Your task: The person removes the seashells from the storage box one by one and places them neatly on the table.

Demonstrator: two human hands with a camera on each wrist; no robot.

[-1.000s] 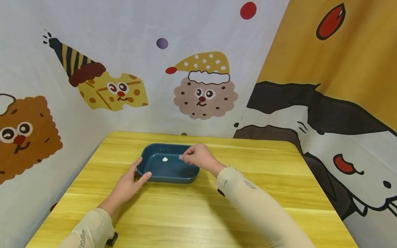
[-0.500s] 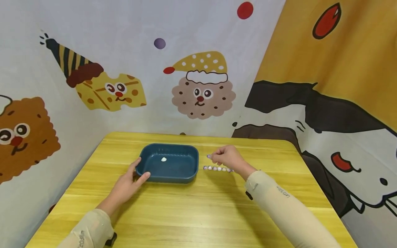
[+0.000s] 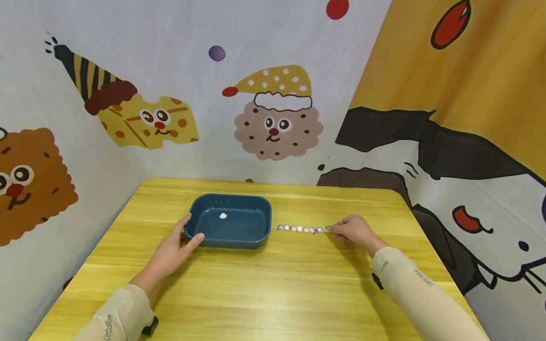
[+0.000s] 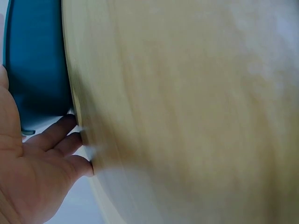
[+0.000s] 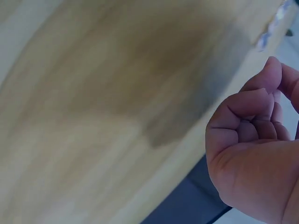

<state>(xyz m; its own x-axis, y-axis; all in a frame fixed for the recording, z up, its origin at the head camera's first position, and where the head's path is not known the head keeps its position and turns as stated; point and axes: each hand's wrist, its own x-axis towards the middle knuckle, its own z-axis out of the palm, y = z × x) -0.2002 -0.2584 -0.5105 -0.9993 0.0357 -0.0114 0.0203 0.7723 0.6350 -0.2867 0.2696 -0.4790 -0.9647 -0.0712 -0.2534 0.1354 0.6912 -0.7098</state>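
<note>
In the head view my left hand (image 3: 168,253) rests at the near left corner of a dark blue rectangular tray (image 3: 230,244), fingers spread along its side and thumb on the near rim. The left wrist view shows this hand (image 4: 44,163) with lower fingertips on the tabletop. One small white shell-like piece (image 3: 223,216) lies inside the tray. My right hand (image 3: 356,232) pinches a small purple-and-white shell-like piece (image 3: 328,228) at table height. It is at the right end of a row of several similar pieces (image 3: 300,229). In the right wrist view the hand's (image 5: 252,126) fingertips hide it.
The yellow wood-grain table (image 3: 256,293) has rounded far corners. A printed cloth with cartoon figures (image 3: 170,47) hangs behind it, and another cartoon cloth (image 3: 426,85) hangs along the right side.
My right hand has carried the small piece from above the tray rightward and down to the row's right end. The left hand has stayed at the tray corner.
</note>
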